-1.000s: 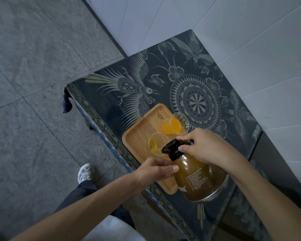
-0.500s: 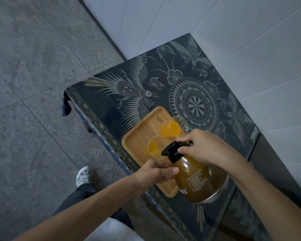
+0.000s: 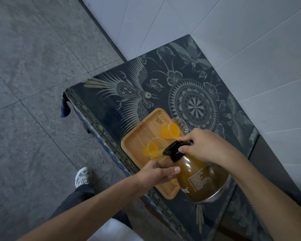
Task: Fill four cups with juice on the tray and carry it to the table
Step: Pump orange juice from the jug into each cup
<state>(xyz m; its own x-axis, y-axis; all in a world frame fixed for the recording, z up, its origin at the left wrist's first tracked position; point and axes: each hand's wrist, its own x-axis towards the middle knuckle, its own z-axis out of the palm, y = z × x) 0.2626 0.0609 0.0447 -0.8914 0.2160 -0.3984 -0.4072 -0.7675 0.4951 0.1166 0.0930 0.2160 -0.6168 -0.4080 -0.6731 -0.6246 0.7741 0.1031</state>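
A wooden tray (image 3: 141, 136) lies near the front edge of a dark patterned table (image 3: 111, 103). On it stand two clear cups in view: a far cup (image 3: 175, 128) holding orange juice and a near cup (image 3: 154, 148) partly filled. My right hand (image 3: 205, 145) grips the black handle of a glass jug (image 3: 200, 180) of amber juice, tilted so a stream runs from its spout into the near cup. My left hand (image 3: 159, 173) rests on the tray beside the jug, fingers curled around something orange that it mostly hides.
White tiled walls (image 3: 233, 40) meet behind the table in a corner. Grey floor tiles (image 3: 33, 84) spread to the left. My white shoe (image 3: 83, 176) and dark trouser leg stand by the table's front edge. A darker surface (image 3: 271, 171) adjoins the table on the right.
The juice level in the near cup has risen while the jug stays tilted over it. Both hands have kept their places; the view has shifted slightly.
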